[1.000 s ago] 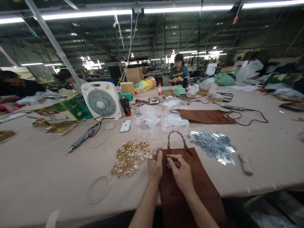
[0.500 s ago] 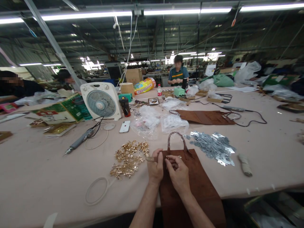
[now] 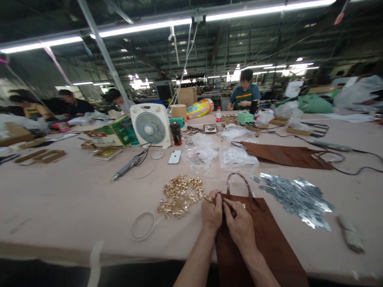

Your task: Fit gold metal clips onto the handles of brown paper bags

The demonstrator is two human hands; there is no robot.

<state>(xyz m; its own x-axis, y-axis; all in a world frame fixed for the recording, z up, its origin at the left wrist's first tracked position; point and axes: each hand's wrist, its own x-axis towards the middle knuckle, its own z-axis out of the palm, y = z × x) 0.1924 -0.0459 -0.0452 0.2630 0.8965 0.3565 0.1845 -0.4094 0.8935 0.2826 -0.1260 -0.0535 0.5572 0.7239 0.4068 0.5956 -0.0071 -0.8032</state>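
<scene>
A brown leather bag (image 3: 269, 239) with a looped handle (image 3: 239, 175) lies over the table's front edge and hangs down towards me. My left hand (image 3: 212, 211) is closed on its upper left corner, thumb on top. A small gold-coloured piece (image 3: 208, 198) pokes out at that hand's left side. My right hand (image 3: 241, 225) is pinched at the same corner, its fingertips close to my left thumb; what lies between them is hidden. A tiny shiny tip shows beyond its knuckles. Left of my hands is a pile of gold metal fittings (image 3: 179, 197).
Flat silver metal plates (image 3: 295, 197) lie to the right, near a rolled cloth-like bundle (image 3: 351, 235). Another brown leather piece (image 3: 287, 155), plastic bags (image 3: 237, 157), a phone (image 3: 174, 157), a corded tool (image 3: 128, 167) and a fan (image 3: 151, 125) are farther back. Several people sit around the table.
The view has turned left, so everything sits farther right. Both hands stay at the bag's corner, with the right fingertips still close to the left thumb.
</scene>
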